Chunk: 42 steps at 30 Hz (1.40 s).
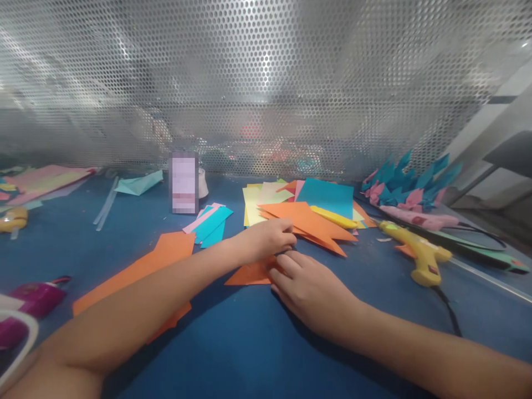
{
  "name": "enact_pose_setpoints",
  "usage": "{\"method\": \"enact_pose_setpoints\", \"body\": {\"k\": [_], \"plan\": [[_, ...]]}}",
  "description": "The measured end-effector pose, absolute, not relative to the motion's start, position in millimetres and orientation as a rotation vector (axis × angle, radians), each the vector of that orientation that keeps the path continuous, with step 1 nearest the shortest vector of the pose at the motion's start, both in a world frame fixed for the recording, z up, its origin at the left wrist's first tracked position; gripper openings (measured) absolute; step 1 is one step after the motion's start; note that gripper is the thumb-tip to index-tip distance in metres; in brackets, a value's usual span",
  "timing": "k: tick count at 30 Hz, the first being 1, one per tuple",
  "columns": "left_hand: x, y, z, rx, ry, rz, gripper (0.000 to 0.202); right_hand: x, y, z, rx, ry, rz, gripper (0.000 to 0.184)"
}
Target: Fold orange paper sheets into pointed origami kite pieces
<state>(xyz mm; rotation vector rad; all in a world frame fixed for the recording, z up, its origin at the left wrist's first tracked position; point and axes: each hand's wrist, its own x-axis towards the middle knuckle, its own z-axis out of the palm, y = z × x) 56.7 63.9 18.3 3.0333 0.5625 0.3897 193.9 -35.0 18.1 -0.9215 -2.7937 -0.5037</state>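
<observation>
A small orange piece of paper (249, 274) with a pointed left corner lies on the table, largely hidden beneath my hands. My left hand (266, 242) is closed, its curled fingers pinching at the paper's far edge. Against the paper's right side, my right hand (310, 285) is bent with its fingertips pressed on the sheet. Just beyond them is a loose stack of folded orange paper (307, 219) with a yellow cutter-like tool (334, 217) on top. A larger orange sheet (166, 255) lies partly under my left forearm.
Blue and pink strips (211, 224) lie left of the stack. A pixelated phone-like screen (184, 183) stands behind. At right are a yellow glue gun (419, 252), a pink glue gun (419, 218) and folded blue-pink paper pieces (409, 180). A perforated metal panel (266, 83) closes the back.
</observation>
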Motion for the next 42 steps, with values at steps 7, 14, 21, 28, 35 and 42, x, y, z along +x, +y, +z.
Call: {"method": "enact_pose_setpoints", "body": {"k": [7,14,21,28,35,42], "plan": [[52.0,65.0,16.1,3.056,0.586,0.592,0.017,196.8,-33.1,14.8,-0.828,-2.822,-0.574,0.019],[51.1,62.2,21.4,2.93,0.746,0.887,0.021,206.3,-21.2,20.7,-1.084,-2.91,-0.772,0.014],[50.9,60.0,19.5,2.874,0.747,0.911,0.021,220.1,2.7,15.3,-1.442,-2.756,-0.731,0.023],[50.9,59.1,10.4,2.861,0.743,0.797,0.017,223.2,-1.4,20.3,-1.463,-2.657,-0.642,0.018],[50.7,53.9,6.5,2.855,0.729,0.736,0.015,232.6,9.3,31.0,-1.409,-2.399,-0.731,0.02],[50.9,49.9,7.8,2.812,0.632,0.743,0.015,242.5,25.1,10.1,-1.562,-2.483,-0.623,0.041]]}}
